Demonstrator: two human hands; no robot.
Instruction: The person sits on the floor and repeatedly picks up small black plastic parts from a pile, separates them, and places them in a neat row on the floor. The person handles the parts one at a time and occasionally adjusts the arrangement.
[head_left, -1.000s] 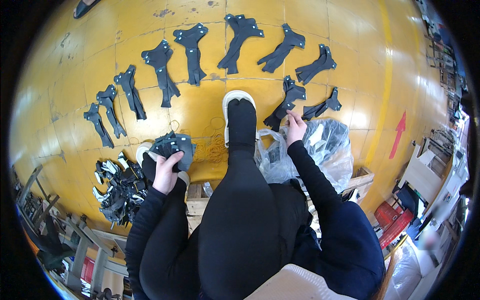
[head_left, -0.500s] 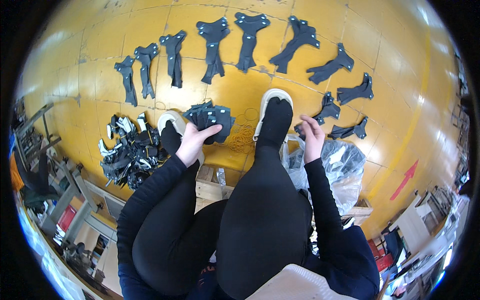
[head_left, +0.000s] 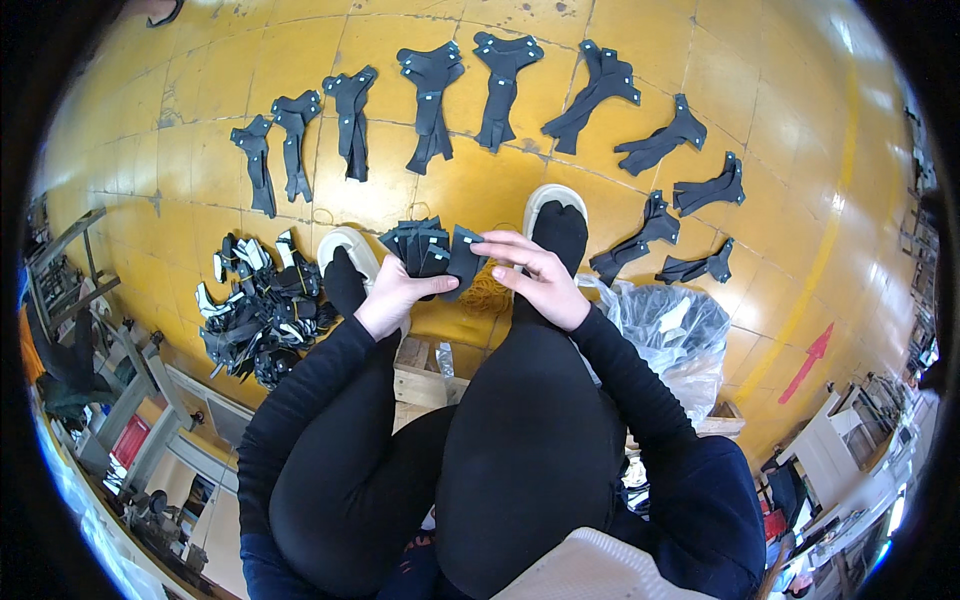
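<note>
My left hand [head_left: 392, 298] grips a fanned stack of dark cut fabric pieces [head_left: 416, 245] between thumb and fingers, each piece with a small pale tag. At the stack's right side, one dark piece [head_left: 463, 258] stands apart from the others. The fingertips of my right hand [head_left: 548, 286] are closed on its upper edge, while my left thumb lies against its lower part. Beyond my shoes, an arc of dark forked fabric bundles [head_left: 432, 105] with small tags lies on the floor.
A heap of tied black and white pieces [head_left: 262, 310] lies left of my left shoe [head_left: 348, 252]. Yellow rubber bands [head_left: 487, 292] lie between my feet. A clear plastic bag [head_left: 668, 328] sits to the right. Below the hands is a wooden pallet [head_left: 420, 385]. Someone's foot [head_left: 160, 12] shows at far upper left.
My right hand has moved left from beside the plastic bag to the stack and taken hold of one piece's edge. My left hand still grips the stack. A foot has appeared at upper left.
</note>
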